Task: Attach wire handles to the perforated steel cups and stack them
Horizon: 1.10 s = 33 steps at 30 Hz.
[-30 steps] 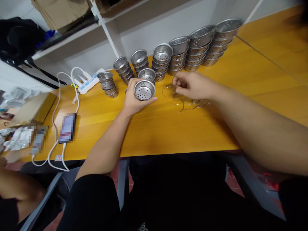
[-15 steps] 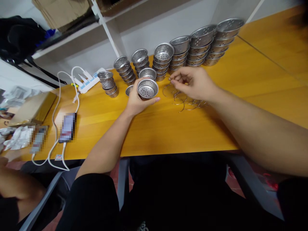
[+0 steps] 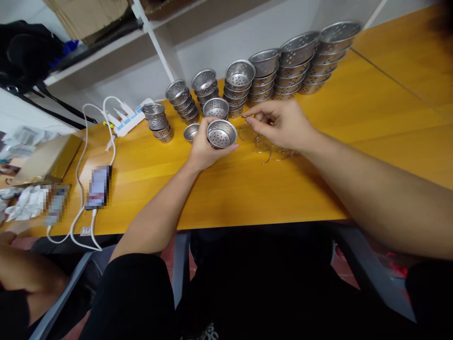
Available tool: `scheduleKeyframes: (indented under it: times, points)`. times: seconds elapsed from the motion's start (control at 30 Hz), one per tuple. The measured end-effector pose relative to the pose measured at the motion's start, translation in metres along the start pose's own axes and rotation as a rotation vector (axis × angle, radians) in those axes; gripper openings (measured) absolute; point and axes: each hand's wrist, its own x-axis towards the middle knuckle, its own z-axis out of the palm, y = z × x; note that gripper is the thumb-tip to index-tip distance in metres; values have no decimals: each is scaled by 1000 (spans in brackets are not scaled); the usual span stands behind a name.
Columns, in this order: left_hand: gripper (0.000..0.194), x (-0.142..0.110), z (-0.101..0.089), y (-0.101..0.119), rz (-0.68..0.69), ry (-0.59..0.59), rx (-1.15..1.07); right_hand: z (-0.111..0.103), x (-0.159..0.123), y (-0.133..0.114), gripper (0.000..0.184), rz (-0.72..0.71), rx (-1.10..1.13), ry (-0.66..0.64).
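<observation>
A perforated metal cup (image 3: 222, 134) is held tilted in my left hand (image 3: 203, 150), its holed bottom facing me. The fingers wrap round its side and the thumb lies along the lower rim. My right hand (image 3: 279, 122) pinches a thin wire (image 3: 244, 116) between thumb and forefinger, just right of the cup. Only a small glint of that wire shows at the fingertips. Several curved metal wires (image 3: 264, 145) lie on the table below and partly behind the right hand. Just behind my left hand stand another perforated cup (image 3: 215, 108) and a small low one (image 3: 191, 132).
Stacks of perforated cups, such as this stack (image 3: 240, 75), line the back of the table (image 3: 262, 193). On the left are a power strip (image 3: 132, 118), white cables, a phone (image 3: 98, 187) and a cardboard box (image 3: 47, 158). A co-worker's arm (image 3: 30, 278) shows at lower left.
My left hand has moved the cup slightly right and down, towards the right hand. The right fingertips have moved a little left, closer to the cup.
</observation>
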Motion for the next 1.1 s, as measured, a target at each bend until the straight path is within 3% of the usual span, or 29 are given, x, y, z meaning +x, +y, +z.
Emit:
scheduleKeyframes:
  times: [0.17, 0.3, 0.53, 0.8, 1.1]
  points:
    - [110, 7, 14, -45, 151, 1, -72, 14, 4, 16, 26, -145, 187, 54]
    - [99, 9, 22, -59, 238, -7, -87, 20, 4, 15, 17, -129, 258, 43]
    - [100, 7, 29, -53, 205, -24, -172, 31, 8, 14, 24, -113, 243, 57]
    - [104, 7, 32, -48, 219, -48, -218, 41, 7, 7, 9, -48, 150, 111]
    - [103, 0, 30, -21, 124, -2, -93, 48, 7, 6, 13, 8, 164, 141]
